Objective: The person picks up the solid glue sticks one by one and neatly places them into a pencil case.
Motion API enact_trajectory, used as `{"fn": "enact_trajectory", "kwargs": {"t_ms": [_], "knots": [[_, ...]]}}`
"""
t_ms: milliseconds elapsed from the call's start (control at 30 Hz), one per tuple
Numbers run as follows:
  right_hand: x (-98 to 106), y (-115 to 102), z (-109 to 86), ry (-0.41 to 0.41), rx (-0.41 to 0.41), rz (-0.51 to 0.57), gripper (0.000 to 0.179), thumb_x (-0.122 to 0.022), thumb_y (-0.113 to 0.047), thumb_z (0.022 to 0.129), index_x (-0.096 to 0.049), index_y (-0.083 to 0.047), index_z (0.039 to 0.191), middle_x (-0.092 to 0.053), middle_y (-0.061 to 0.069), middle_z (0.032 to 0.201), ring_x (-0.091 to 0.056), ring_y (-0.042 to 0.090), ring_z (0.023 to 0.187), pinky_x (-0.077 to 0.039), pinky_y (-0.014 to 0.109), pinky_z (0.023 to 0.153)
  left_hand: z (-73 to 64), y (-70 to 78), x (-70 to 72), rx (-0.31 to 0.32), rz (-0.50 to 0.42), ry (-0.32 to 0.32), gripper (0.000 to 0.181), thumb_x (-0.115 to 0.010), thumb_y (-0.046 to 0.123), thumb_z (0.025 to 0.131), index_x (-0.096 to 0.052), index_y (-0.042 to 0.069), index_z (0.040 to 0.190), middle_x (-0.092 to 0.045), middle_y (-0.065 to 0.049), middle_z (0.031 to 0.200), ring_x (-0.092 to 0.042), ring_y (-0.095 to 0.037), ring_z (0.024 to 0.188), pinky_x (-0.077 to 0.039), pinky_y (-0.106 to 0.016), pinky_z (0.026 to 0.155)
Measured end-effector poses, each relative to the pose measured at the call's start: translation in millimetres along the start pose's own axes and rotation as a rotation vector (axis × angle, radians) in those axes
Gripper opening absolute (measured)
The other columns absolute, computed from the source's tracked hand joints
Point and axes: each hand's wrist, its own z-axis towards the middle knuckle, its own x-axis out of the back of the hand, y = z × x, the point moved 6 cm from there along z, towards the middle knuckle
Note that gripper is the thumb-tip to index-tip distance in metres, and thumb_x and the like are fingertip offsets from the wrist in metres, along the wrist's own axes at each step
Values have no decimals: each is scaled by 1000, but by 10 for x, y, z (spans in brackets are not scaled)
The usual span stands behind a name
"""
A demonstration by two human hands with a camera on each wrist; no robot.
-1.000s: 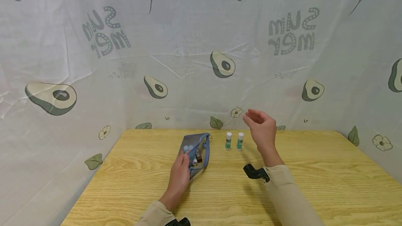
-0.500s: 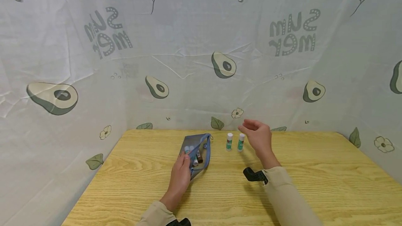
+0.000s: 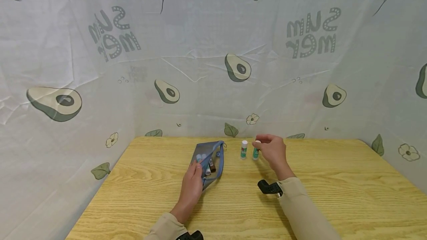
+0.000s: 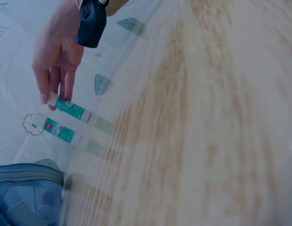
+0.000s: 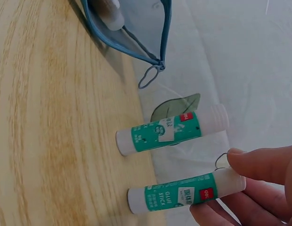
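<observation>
My left hand (image 3: 192,180) grips the near left side of a blue mesh zipper pouch (image 3: 218,171), whose mouth gapes to the right. Inside it lie several small tubes with white ends and a dark brown one (image 3: 212,166). To the right, two green-and-white glue sticks stand upright on the table. My right hand (image 3: 274,153) has thumb and fingers around the white cap of the right-hand glue stick (image 5: 176,194), its base close at the tabletop. The other glue stick (image 5: 167,129) stands a little to the left, untouched.
The wood-grain table (image 3: 140,195) ends at the back against a pale sheet (image 3: 200,99) printed with avocados and leaves. A zipper pull loop (image 5: 148,77) hangs from the pouch corner towards the glue sticks. Each wrist carries a black camera mount (image 3: 269,187).
My right hand has come down and slightly left from above the glue sticks, and its fingers now close on the right-hand cap. The left hand and pouch stay in place.
</observation>
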Motion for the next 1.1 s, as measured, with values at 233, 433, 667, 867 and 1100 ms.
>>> {"fn": "enact_trajectory", "kwargs": {"t_ms": [233,433,667,867,1100], "knots": [[-41,81,22,2,-15,-20,34,-76,-13,97,-75,2,128,-76,23,123,-75,28,103,-62,27,78,2,2,14,-5,-8,12,52,-30,30,118,-54,-1,152,-24,-30,172,-12,-52,162,-16,-71,130],[-55,134,49,2,-17,-47,36,-76,-13,97,-74,4,128,-76,24,123,-75,31,105,-61,26,77,2,14,9,12,-2,-2,53,-30,30,118,-48,-2,157,-24,-30,173,-12,-52,163,-15,-69,131],[-47,146,43,9,-13,-61,35,-76,-14,97,-74,5,127,-76,24,122,-74,36,109,-60,28,77,10,18,9,15,3,1,52,-30,27,118,-49,-2,156,-24,-31,172,-13,-51,163,-16,-68,131],[-25,127,33,23,-8,-76,38,-75,-15,97,-73,4,130,-76,25,124,-72,38,114,-62,37,86,21,9,3,2,14,1,52,-29,28,119,-51,-1,155,-25,-30,172,-14,-51,163,-17,-69,131],[-19,83,43,21,-14,-45,42,-72,-15,100,-69,2,138,-73,25,133,-70,39,124,-61,48,100,21,13,27,-2,24,12,50,-30,29,118,-59,-3,145,-27,-30,172,-16,-51,162,-18,-70,130]]}}
